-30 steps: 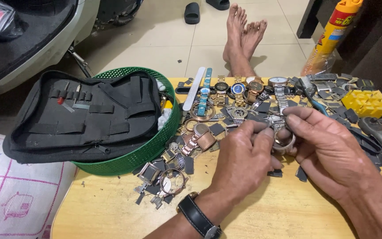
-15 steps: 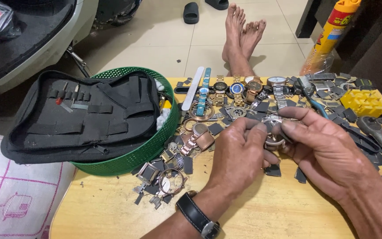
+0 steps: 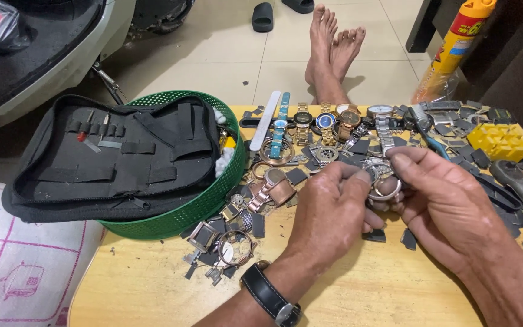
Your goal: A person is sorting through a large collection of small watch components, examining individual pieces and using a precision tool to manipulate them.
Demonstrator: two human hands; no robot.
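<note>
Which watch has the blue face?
The watch with the blue dial in the row at the table's far edge, between a dark-faced watch and a copper-coloured one. The others show no blue face.

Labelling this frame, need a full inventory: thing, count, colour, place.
silver watch case: one, silver, held between both hands
watches and parts: many, mixed metal, table middle and back
tool pouch: one, black, open on basket
basket: one, green, table left
yellow block: one, table right
spray can: one, yellow-orange, floor behind
table: one, light wood
bare feet: two, floor beyond table
left hand: wristwatch on wrist, pinching case
right hand: pinching case
</note>
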